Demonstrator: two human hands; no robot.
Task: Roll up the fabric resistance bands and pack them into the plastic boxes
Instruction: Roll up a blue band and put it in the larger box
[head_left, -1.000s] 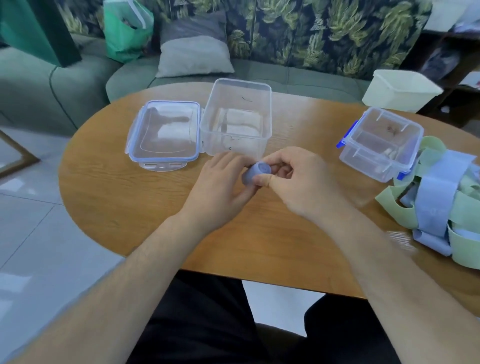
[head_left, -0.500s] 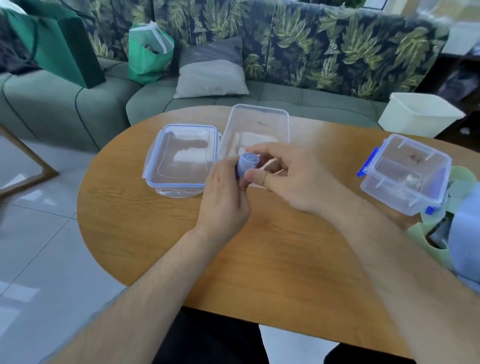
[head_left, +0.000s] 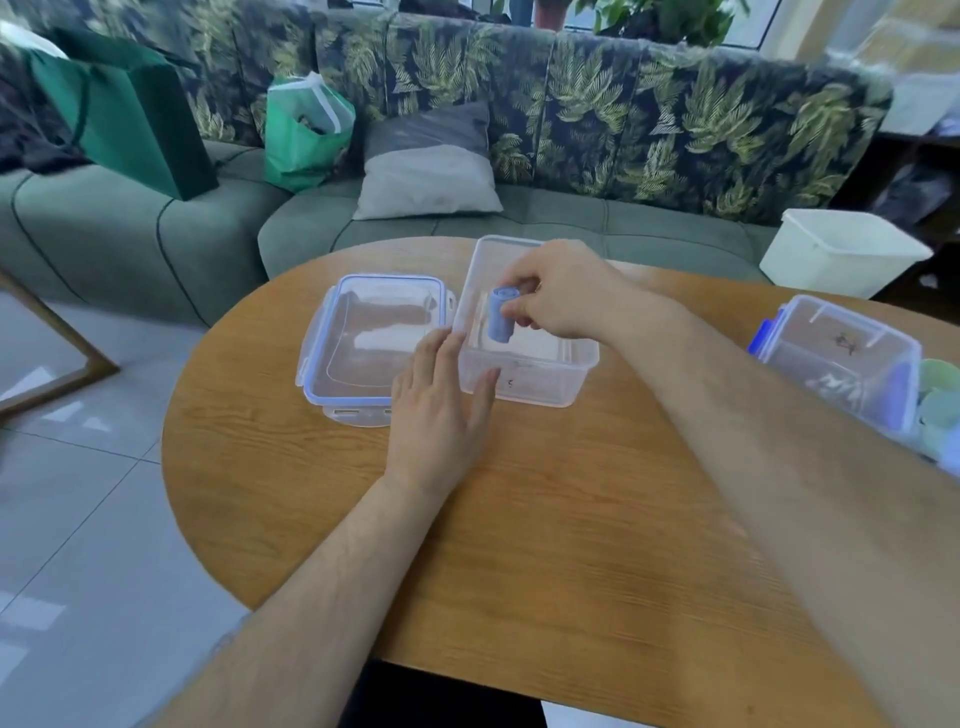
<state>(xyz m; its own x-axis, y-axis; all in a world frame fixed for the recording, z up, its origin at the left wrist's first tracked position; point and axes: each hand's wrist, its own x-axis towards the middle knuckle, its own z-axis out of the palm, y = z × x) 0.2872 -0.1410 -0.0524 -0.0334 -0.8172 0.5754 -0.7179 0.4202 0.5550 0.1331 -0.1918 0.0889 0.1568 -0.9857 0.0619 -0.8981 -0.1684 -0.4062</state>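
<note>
My right hand (head_left: 563, 293) pinches a rolled blue band (head_left: 501, 320) and holds it upright inside the open clear plastic box (head_left: 540, 384) on the wooden table (head_left: 519, 545). My left hand (head_left: 441, 410) lies flat, fingers apart, with its fingertips against the box's near left corner. The box's blue-edged lid (head_left: 371, 345) lies flat just left of it. At the right edge a second clear box with blue clips (head_left: 836, 358) stands closed, and loose green and blue bands (head_left: 940, 405) show just beyond it.
A green sofa (head_left: 156, 244) with leaf-print back curves behind the table, carrying a grey cushion (head_left: 426, 176) and green bags (head_left: 306, 130). A white tub (head_left: 841, 252) sits at the back right. Tiled floor lies to the left.
My right hand has carried the rolled blue band from in front of me into the open box. My left hand let go of the roll and moved to the box's corner.
</note>
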